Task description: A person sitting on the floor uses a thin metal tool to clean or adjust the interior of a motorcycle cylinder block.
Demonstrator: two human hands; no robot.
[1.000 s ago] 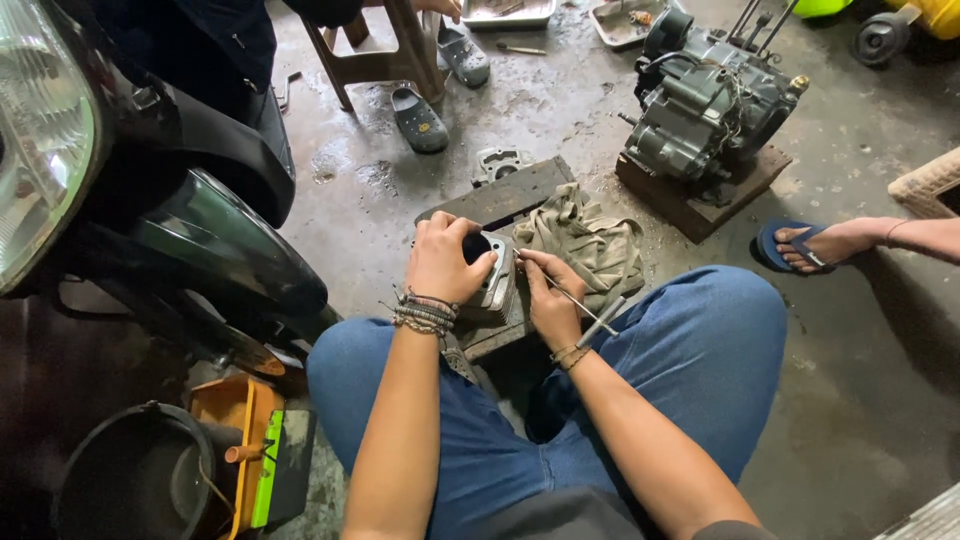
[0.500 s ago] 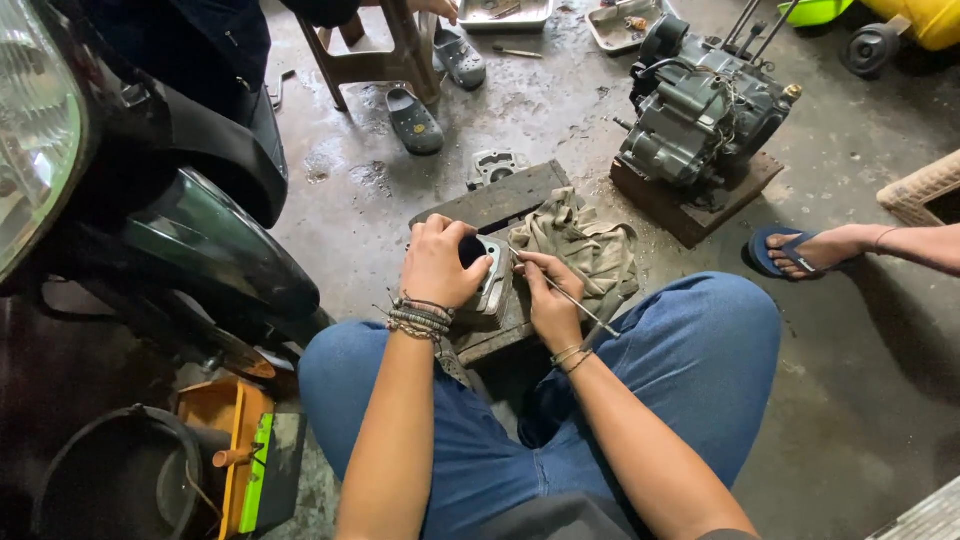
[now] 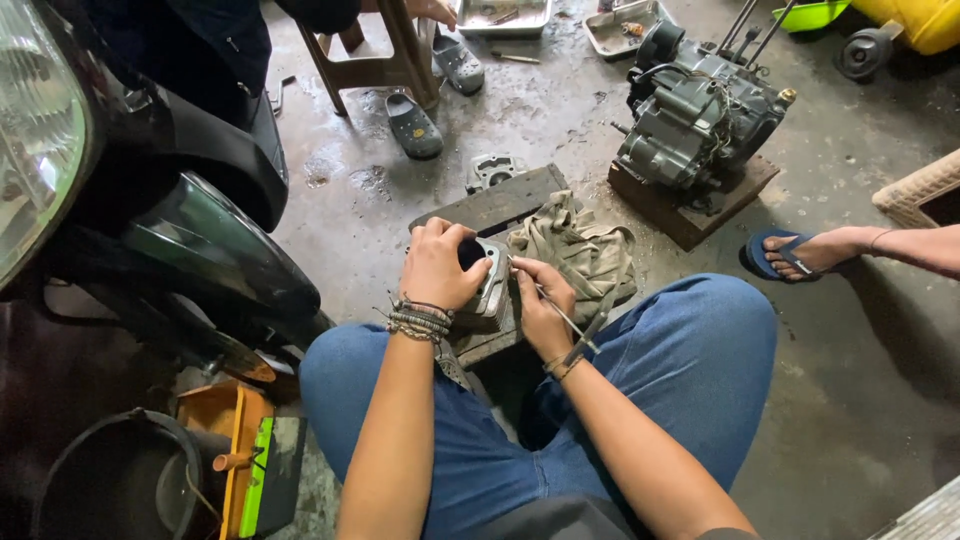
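My left hand (image 3: 440,265) is clamped over the top of a finned metal engine part (image 3: 490,285), fingers curled round its dark opening and holding it down on a wooden board (image 3: 495,205) between my knees. My right hand (image 3: 540,300) sits just beside the part on its right, fingers pinched together around a thin metal tool (image 3: 560,315) whose tip meets the part's edge, while its long handle runs back over my wrist.

A crumpled grey-brown rag (image 3: 580,250) lies on the board, touching the right side of my right hand. The board rests on a wet, stained concrete floor (image 3: 560,110). Beyond the rag, an engine block (image 3: 700,115) stands on its own wooden slab. A small metal casting (image 3: 493,170) lies on the floor just past the board.

To my left stands a dark motorbike (image 3: 150,200), with an orange tool tray (image 3: 225,450) and a black bucket (image 3: 100,485) beneath it. Another person's foot in a blue sandal (image 3: 785,255) rests on the floor at the right. Farther off are a wooden stool (image 3: 375,55), grey clogs (image 3: 415,125) and a metal tray (image 3: 505,15).
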